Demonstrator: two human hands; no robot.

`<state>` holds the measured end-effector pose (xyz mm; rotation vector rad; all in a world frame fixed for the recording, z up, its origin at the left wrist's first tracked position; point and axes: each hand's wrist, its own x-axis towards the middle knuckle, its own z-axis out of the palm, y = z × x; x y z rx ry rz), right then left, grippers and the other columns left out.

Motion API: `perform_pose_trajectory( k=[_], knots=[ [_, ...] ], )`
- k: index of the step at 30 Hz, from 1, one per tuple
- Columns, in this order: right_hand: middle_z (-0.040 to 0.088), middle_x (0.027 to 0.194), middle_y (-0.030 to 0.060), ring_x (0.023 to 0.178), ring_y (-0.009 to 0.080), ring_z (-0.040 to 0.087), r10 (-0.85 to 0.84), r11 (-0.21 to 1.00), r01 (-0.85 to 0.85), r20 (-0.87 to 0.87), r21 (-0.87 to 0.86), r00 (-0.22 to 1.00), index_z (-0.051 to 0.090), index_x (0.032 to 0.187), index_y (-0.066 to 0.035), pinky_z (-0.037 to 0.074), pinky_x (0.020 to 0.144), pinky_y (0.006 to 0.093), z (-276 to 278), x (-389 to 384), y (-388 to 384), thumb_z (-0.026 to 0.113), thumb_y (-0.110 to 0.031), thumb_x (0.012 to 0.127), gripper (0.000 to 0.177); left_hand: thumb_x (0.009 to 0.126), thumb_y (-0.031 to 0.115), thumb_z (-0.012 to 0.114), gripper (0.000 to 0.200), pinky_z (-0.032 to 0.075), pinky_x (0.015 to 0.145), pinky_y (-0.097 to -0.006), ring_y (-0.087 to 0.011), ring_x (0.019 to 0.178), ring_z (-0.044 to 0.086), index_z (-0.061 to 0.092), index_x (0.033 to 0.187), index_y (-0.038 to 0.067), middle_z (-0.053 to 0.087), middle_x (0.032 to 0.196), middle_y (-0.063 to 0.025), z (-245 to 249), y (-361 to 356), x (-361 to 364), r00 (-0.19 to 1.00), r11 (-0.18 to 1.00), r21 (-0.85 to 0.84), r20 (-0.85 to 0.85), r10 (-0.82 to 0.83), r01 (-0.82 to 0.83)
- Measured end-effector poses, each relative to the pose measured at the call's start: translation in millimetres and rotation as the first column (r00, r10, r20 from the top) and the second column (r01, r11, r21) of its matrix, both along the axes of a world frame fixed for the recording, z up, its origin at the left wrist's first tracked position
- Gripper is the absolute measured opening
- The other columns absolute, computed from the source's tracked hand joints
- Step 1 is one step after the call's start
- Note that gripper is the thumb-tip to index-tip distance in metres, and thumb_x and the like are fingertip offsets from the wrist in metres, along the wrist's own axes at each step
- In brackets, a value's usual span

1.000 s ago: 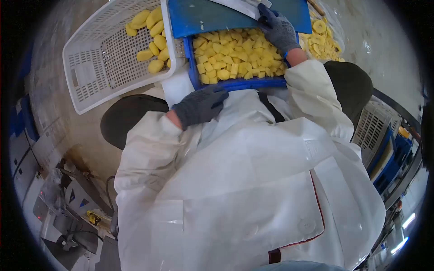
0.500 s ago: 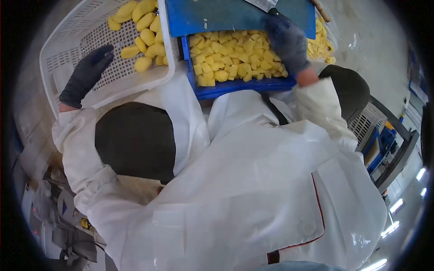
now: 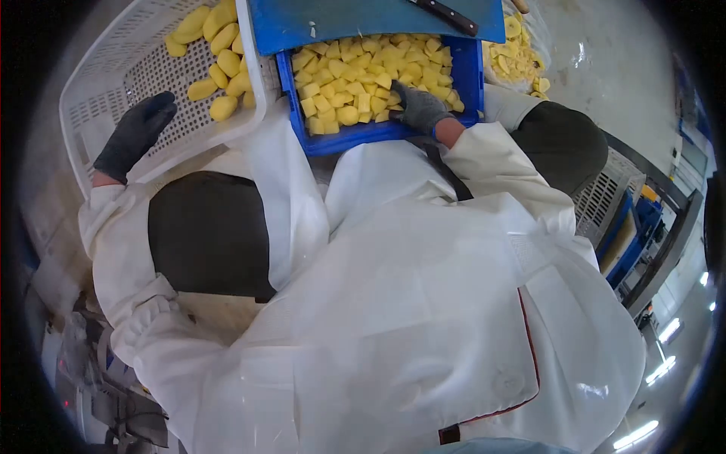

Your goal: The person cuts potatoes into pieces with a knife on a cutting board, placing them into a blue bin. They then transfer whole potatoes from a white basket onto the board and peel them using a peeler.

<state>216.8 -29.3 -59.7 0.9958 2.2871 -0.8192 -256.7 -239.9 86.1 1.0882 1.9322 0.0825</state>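
My left hand (image 3: pixel 136 136), in a dark glove, rests at the near left rim of a white perforated crate (image 3: pixel 162 155), fingers stretched out and holding nothing. Whole peeled potatoes (image 3: pixel 223 108) lie piled on the crate's right side. My right hand (image 3: pixel 423 112), gloved too, reaches into a blue tub (image 3: pixel 355 138) and touches the diced potatoes (image 3: pixel 340 83) with fingers apart. Its fingertips are partly hidden among the pieces. A knife (image 3: pixel 446 15) with a dark handle lies on the blue cutting board (image 3: pixel 340 19) across the tub's far side.
To the right of the tub sits a clear plastic bag (image 3: pixel 522 57) of yellow potato scraps. My white apron (image 3: pixel 401 303) and knees lie close to the containers. A dark metal frame (image 3: pixel 658 250) and another crate (image 3: pixel 605 189) stand at the right.
My right hand has left the knife handle on the board and moved down and left into the diced potatoes. The view has shifted slightly; my left hand stays at the crate.
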Motion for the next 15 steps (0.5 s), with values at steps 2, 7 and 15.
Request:
perform_pose_trajectory(
  k=[2, 7, 15],
  knots=[
    [0.064, 0.113, 0.0196, 0.106, 0.0366, 0.061, -0.065, 0.998, 0.065, 0.027, 0.002, 0.998, 0.044, 0.14, -0.016, 0.049, 0.09, 0.0459, -1.8, -1.7, -1.8, 0.069, -0.038, 0.077, 0.071, 0.096, 0.026, 0.059, 0.042, 0.042, 0.102, -0.0327, -0.0213, 0.117, 0.056, 0.056, 0.129, 0.0, 0.06, 0.127, -0.0145, 11.8, 0.7, 7.1, 0.998, 0.999, 0.012, -0.044, -0.044, 0.044],
    [0.065, 0.113, 0.0162, 0.105, 0.0347, 0.062, -0.042, 0.998, 0.046, -0.077, 0.052, 0.996, 0.061, 0.124, -0.017, 0.049, 0.09, 0.0448, -1.4, -5.1, 4.2, 0.069, -0.036, 0.076, 0.052, 0.096, 0.025, 0.059, 0.039, 0.042, 0.102, -0.0333, -0.0235, 0.118, 0.056, 0.059, 0.126, 0.001, 0.06, 0.126, -0.0163, 44.7, 16.4, 48.4, 0.975, 0.988, 0.116, -0.208, -0.075, 0.101],
    [0.067, 0.107, 0.0103, 0.099, 0.029, 0.064, -0.203, 0.975, 0.222, -0.517, -0.026, 0.832, 0.072, 0.106, -0.018, 0.05, 0.087, 0.0407, 3.7, 11.9, 6.3, 0.071, -0.026, 0.075, 0.031, 0.094, 0.015, 0.06, 0.031, 0.047, 0.094, -0.0336, -0.0222, 0.106, 0.061, 0.06, 0.123, 0.003, 0.064, 0.117, -0.0148, -5.4, 51.5, 169.4, 0.998, 0.766, 0.641, -0.055, -0.012, 0.044]
  ],
)
